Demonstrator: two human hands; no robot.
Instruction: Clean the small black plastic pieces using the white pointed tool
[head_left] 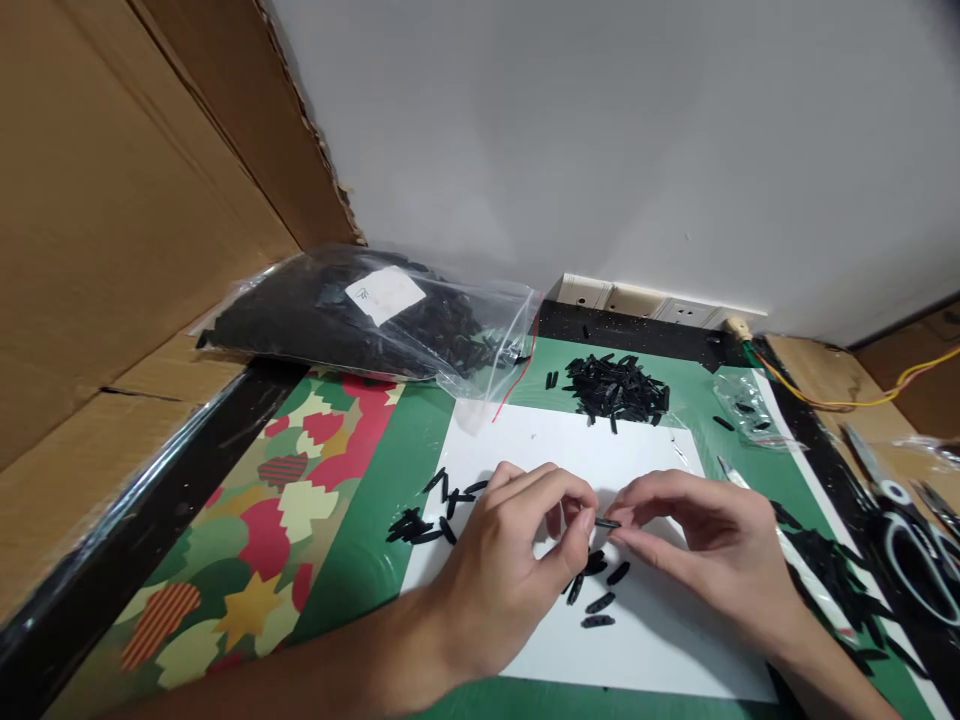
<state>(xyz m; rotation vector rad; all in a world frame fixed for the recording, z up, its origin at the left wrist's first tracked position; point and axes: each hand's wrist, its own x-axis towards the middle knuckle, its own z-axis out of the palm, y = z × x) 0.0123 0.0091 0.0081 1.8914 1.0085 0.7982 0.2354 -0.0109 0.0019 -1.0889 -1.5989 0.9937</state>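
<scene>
Over a white sheet of paper (645, 650), my left hand (517, 550) and my right hand (697, 530) pinch a small black elongated piece (607, 523) between them, one at each end. Both hands are closed at the fingertips. Below them several similar black pieces (600, 603) lie loose on the paper, some partly covered by my left hand. To the left, more black pieces (411, 525) are scattered at the paper's edge. Behind the paper sits a pile of black pieces (619, 388). What exactly the pieces are I cannot make out.
A large clear zip bag (337, 310) of black pieces lies at the back left. On the right are a small clear bag (750, 408), a white pen-like tool (814, 585), longer black pieces (832, 575) and scissors (911, 545). Wall sockets (637, 300) line the back; a cardboard panel (150, 170) stands left.
</scene>
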